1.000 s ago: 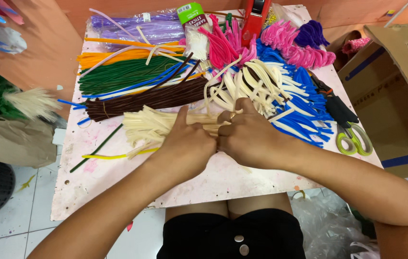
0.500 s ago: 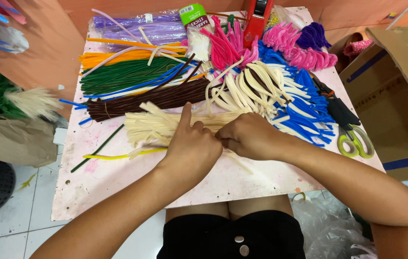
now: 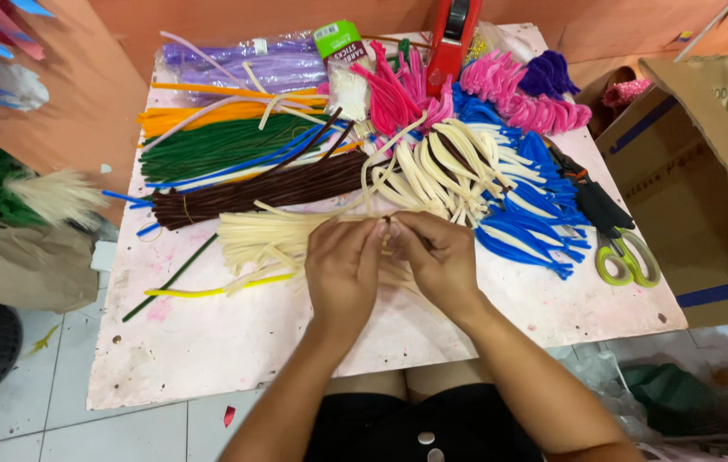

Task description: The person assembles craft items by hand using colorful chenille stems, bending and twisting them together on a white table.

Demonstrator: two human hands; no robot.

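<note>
Pink tabletop (image 3: 235, 342), two hands, one scissors (image 3: 629, 261)

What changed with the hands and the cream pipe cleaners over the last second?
The left hand folded its raised thumb down, and both hands turned so their fingers meet, pinching a cream fuzzy pipe cleaner together with the right hand. The cream pile, brown bundle and green-handled scissors stayed put.

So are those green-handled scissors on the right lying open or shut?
Shut, as far as shows: the scissors lie flat on the table, the two handle loops side by side and touching. The blades are dark and hard to make out.
</note>
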